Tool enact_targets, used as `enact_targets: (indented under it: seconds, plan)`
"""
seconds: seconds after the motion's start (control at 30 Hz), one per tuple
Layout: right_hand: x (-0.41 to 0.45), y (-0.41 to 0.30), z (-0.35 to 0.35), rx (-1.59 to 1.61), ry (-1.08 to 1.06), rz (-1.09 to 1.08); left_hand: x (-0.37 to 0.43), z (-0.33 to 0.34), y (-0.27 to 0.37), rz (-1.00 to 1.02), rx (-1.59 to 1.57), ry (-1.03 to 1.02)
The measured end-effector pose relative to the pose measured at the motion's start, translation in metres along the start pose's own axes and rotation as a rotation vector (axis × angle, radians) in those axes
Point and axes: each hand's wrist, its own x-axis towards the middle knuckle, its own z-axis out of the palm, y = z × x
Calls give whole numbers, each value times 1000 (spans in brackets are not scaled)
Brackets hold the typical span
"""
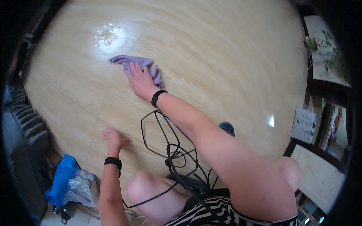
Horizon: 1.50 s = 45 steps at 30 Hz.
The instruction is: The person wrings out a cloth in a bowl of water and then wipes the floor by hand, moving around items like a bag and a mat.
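My right hand (141, 80) presses down on a crumpled purple cloth (138, 60) that lies on the glossy beige tiled floor (220, 62). Its fingers are spread over the cloth, and the palm hides part of it. Lower and to the left, my left hand (114, 139) rests on the tiles with fingers apart and nothing in it. Black bands circle both wrists. A loose tangle of black cable (172, 147) hangs or lies between my arms, running down over my striped clothing.
A grey ruffled fabric cover (25, 118) lines the left side. Near it are a blue bag or bundle (63, 176) and a clear plastic bag (82, 186). Dark-framed furniture (328, 87) with a white printed card (304, 125) stands right. A dark green slipper (227, 128) shows beside my arm.
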Motion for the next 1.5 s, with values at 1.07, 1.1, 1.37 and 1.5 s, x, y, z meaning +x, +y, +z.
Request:
enact_targets:
  seconds: [1.07, 1.1, 1.37, 1.5]
  plan:
    - [-140, -79, -14, 389, -5, -33, 8, 24, -38, 43, -50, 88]
    - [-156, -75, -19, 413, -15, 49, -1, 24, -62, 2, -33, 72]
    - [-321, 137, -131, 521, 448, 1018, -16, 11, -88, 22, -120, 163]
    - [-476, 283, -95, -164, -33, 1465, -43, 31, -38, 222, -307, 172]
